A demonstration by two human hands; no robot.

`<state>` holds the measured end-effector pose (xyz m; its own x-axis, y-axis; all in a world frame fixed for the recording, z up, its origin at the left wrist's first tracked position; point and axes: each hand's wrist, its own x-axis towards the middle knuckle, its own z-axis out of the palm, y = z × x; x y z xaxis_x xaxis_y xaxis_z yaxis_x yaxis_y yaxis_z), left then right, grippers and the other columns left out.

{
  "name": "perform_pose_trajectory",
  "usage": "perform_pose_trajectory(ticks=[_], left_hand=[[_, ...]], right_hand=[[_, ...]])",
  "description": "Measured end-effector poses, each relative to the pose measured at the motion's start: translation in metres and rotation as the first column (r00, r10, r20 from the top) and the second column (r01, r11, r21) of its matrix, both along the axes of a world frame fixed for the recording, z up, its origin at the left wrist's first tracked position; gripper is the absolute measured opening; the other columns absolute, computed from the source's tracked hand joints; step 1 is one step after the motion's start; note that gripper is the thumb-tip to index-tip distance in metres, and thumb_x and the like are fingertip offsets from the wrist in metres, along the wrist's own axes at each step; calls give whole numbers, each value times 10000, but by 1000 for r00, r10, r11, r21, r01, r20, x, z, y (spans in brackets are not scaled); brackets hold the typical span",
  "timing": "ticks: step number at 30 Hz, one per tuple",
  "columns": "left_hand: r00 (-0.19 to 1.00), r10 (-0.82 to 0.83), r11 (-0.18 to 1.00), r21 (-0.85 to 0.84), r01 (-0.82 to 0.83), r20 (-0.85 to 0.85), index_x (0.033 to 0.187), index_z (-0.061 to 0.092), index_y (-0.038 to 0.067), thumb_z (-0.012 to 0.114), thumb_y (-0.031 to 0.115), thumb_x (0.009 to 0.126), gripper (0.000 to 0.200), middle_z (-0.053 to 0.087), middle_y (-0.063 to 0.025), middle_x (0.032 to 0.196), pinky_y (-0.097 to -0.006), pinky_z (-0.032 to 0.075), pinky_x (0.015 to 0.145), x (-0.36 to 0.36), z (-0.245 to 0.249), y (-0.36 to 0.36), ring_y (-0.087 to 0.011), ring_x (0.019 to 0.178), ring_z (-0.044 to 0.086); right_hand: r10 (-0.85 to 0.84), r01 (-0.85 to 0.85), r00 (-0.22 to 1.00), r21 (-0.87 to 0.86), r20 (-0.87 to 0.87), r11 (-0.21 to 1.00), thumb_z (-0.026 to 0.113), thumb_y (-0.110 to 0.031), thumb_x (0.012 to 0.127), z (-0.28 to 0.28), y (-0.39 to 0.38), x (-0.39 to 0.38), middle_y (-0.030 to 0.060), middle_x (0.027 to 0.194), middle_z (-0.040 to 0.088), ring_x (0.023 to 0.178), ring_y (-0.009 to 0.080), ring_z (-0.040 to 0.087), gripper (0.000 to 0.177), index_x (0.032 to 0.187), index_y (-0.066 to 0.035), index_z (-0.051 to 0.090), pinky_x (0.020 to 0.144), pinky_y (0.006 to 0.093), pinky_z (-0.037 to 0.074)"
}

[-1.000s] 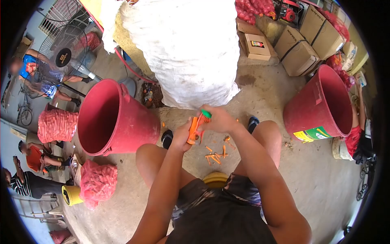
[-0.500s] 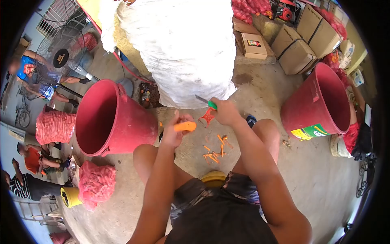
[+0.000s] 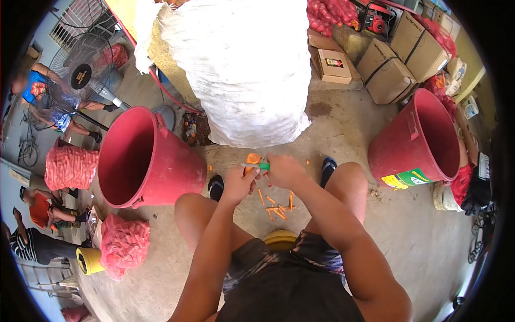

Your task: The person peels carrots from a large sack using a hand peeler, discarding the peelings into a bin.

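Left hand (image 3: 237, 185): fingers clamped on an orange carrot (image 3: 252, 159), its broad end facing away from the wearer; I count this as held in front of the knees, above the floor. Right hand (image 3: 286, 170): fingers closed round a green-handled knife (image 3: 264, 166), blade pointing left, at the carrot; whether it has cut in, I cannot tell. Below the right hand, a small red item (image 3: 267, 180), mostly hidden from me.

Beneath both hands: a scatter of orange strips (image 3: 278, 211) on the concrete floor (image 3: 413, 241), between the wearer's feet. Under the wearer: yellow seat (image 3: 280, 237), front edge only.

Directly ahead: one large white sack (image 3: 244, 75), upright. To the left: one red bin (image 3: 188, 170), mouth tilted toward my lens; near it, a pink net bag (image 3: 125, 244) and a yellow bucket (image 3: 92, 260). To the right: a second red bin (image 3: 394, 150), yellow-and-green label. Farther right, strapped cardboard boxes (image 3: 383, 70). Far left: a standing fan (image 3: 80, 76) and several co-workers.
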<state>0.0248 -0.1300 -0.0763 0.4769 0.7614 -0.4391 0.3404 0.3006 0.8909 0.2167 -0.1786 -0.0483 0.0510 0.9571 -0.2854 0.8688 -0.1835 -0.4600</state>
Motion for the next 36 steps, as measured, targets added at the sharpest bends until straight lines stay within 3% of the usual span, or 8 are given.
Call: perform_pose_trajectory(ticks=[16, 18, 22, 24, 25, 27, 29, 36], left_hand=[[959, 3, 857, 496, 143, -282, 1083, 651, 0, 706, 276, 1014, 289, 640, -17, 799, -307, 484, 610, -7, 9, -7, -112, 664, 593], [996, -57, 861, 508, 18, 62, 1065, 687, 5, 719, 361, 1005, 362, 669, -62, 815, -311, 498, 672, -9, 15, -9, -137, 707, 597], [985, 162, 867, 469, -167, 53, 1144, 683, 56, 648, 396, 1044, 356, 634, 11, 812, -288, 475, 653, -47, 24, 29, -96, 699, 566], [653, 409, 893, -133, -430, 637, 1151, 621, 108, 606, 394, 1081, 296, 545, 45, 759, -247, 405, 571, -95, 45, 73, -70, 616, 482], [268, 397, 872, -270, -409, 878, 1163, 594, 109, 526, 526, 1084, 430, 557, 32, 772, -270, 425, 578, -111, 62, 91, -98, 612, 497], [51, 358, 802, -280, -527, 932, 1268, 597, 106, 517, 596, 1058, 539, 645, 2, 926, -316, 481, 688, -136, 99, 115, -140, 747, 576], [120, 482, 710, -306, -634, 868, 1351, 599, 124, 554, 532, 1064, 501, 663, 3, 989, -320, 490, 747, -128, 137, 127, -154, 816, 585], [930, 99, 603, 722, -338, 353, 1296, 685, 13, 635, 100, 1037, 278, 646, 6, 952, -280, 481, 763, 7, 269, 189, -117, 824, 568]], right_hand=[[40, -43, 974, -9, -223, 999, 620, -179, 831, -54, 14, 16, 257, 1040, 739, 1001, 406, 712, 289, 1034, -32, 764, 879, 506, 552], [235, -222, 966, -121, 110, 968, 607, -167, 826, -99, 24, 33, 254, 983, 743, 926, 404, 721, 289, 1045, -46, 751, 836, 514, 553], [287, -266, 958, -324, 18, 908, 600, -121, 798, -67, 28, 42, 236, 992, 754, 931, 430, 727, 335, 1096, -62, 742, 824, 536, 566], [234, -238, 971, -267, -47, 934, 595, -110, 801, -32, 22, 48, 238, 976, 749, 924, 433, 722, 313, 1077, -44, 727, 805, 537, 559], [164, -187, 980, -256, -111, 948, 592, -112, 809, -21, 19, 52, 242, 984, 744, 938, 436, 716, 302, 1073, -39, 719, 807, 537, 553], [153, -169, 980, -131, -123, 977, 593, -118, 815, -13, 16, 63, 237, 970, 742, 926, 426, 714, 293, 1070, -42, 714, 799, 522, 550], [140, -143, 981, -6, -136, 990, 593, -123, 821, -3, 18, 72, 232, 956, 741, 914, 416, 712, 283, 1067, -45, 709, 790, 506, 548], [203, -200, 977, 58, -63, 978, 631, -145, 852, -4, 12, 78, 225, 1072, 734, 1036, 432, 684, 310, 1151, -107, 701, 880, 526, 535]])
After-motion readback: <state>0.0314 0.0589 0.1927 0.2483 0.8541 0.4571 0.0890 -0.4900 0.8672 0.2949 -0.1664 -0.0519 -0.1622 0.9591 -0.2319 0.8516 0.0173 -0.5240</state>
